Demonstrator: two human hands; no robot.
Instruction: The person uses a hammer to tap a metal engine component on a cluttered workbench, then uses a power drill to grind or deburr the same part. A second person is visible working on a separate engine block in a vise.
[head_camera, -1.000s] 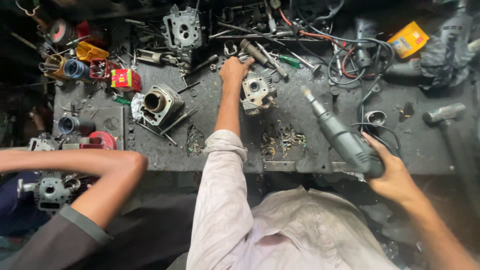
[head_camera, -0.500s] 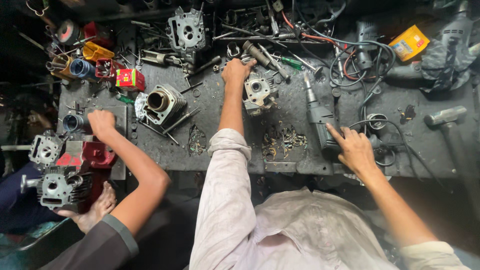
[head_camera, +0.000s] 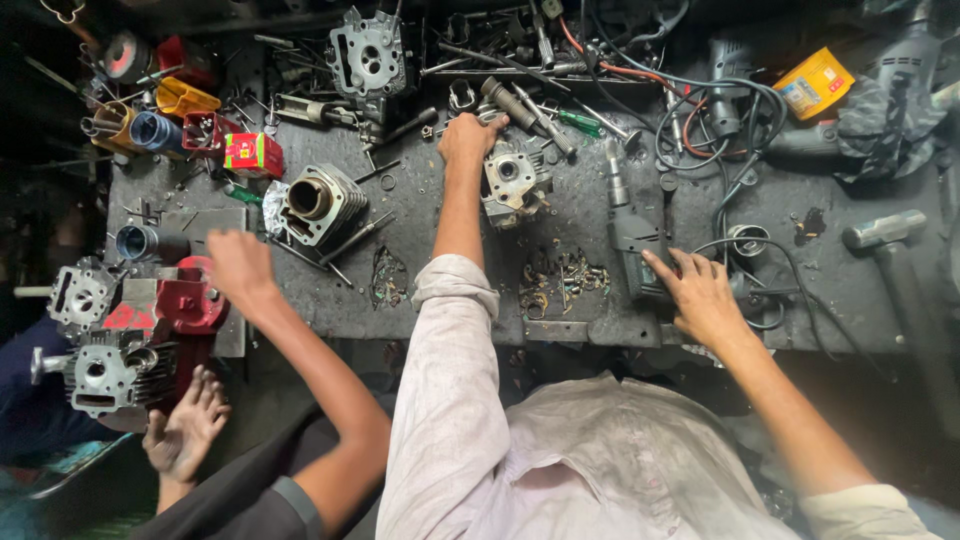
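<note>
Two hands of yours are on the bench (head_camera: 420, 300) at once: your left hand (head_camera: 468, 137) is stretched far forward with its fingers curled over the top edge of a small engine head (head_camera: 512, 180), gripping or steadying it, though how firmly you cannot tell from above. Your right hand (head_camera: 700, 292) lies loosely spread, fingertips touching the rear of the grey electric drill (head_camera: 632, 232), which rests flat on the bench with its bit pointing away from you; the hand is not wrapped around the grip. The engine head sits near the middle of the bench, just left of the drill and just ahead of a patch of metal shavings (head_camera: 560, 280). As far as progress can be judged, the drill is lying down rather than in use, and the head looks held in place rather than lifted, so any work on it appears paused or not yet begun. To your left, another person's hand (head_camera: 238, 268) hovers open above a red housing (head_camera: 190, 300), and their other hand (head_camera: 185, 430) hangs relaxed below the bench edge beside a silver engine block (head_camera: 100, 375). A finned cylinder (head_camera: 318, 203) lies between that person and your left arm, and a hammer (head_camera: 885, 235) rests well off to the right.
</note>
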